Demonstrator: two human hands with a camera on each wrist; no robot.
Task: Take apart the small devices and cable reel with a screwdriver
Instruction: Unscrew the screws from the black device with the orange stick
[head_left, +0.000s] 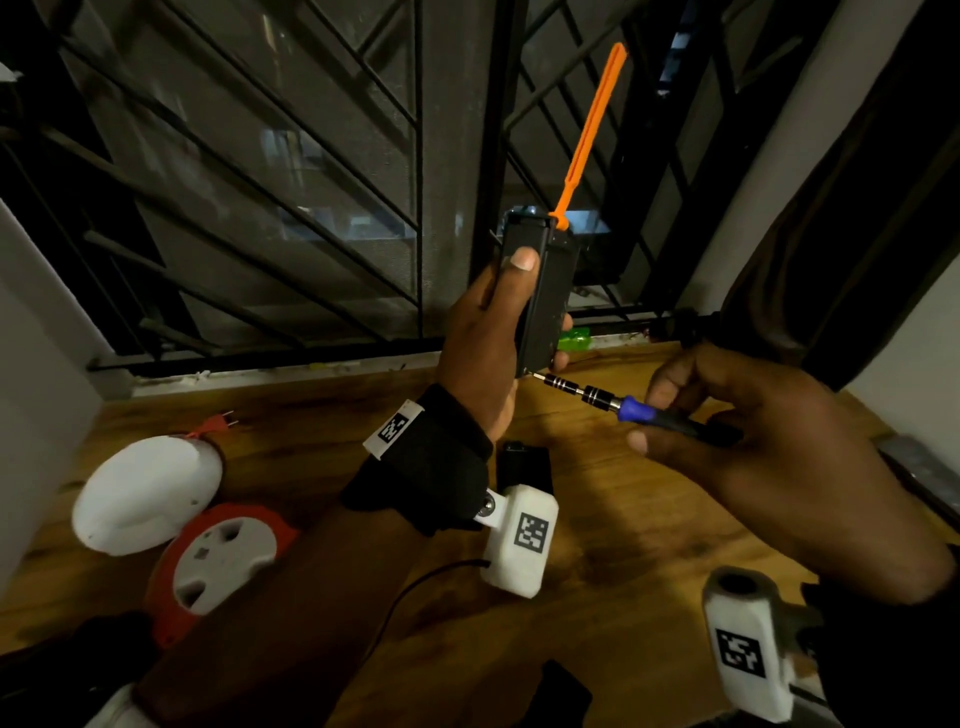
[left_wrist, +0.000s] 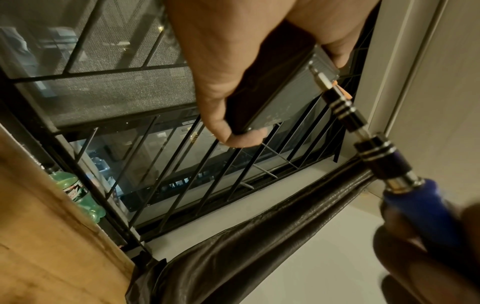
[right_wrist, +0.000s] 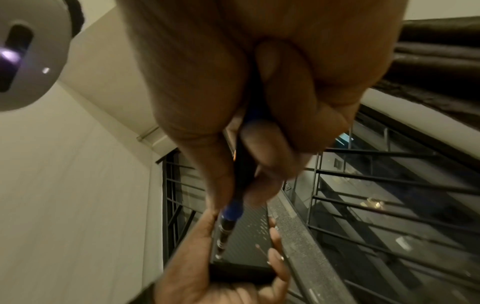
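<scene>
My left hand (head_left: 488, 332) grips a slim black box device (head_left: 543, 301) upright above the wooden table (head_left: 623, 519), thumb on its near face. An orange strap (head_left: 592, 130) sticks up from its top. My right hand (head_left: 748, 447) holds a screwdriver (head_left: 618, 402) with a blue and black handle; its tip touches the device's lower corner. In the left wrist view the bit (left_wrist: 322, 79) meets the device's end face (left_wrist: 275, 96). The right wrist view shows the screwdriver (right_wrist: 230, 214) pointing down at the device (right_wrist: 249, 242). The orange and white cable reel (head_left: 218, 561) lies at the lower left.
A white rounded cover (head_left: 145, 493) lies beside the reel, with an orange plug (head_left: 215, 423) behind it. A black flat piece (head_left: 524, 467) lies under my left wrist. A green bottle (left_wrist: 78, 193) stands by the barred window (head_left: 311, 182). A dark curtain (head_left: 831, 234) hangs at the right.
</scene>
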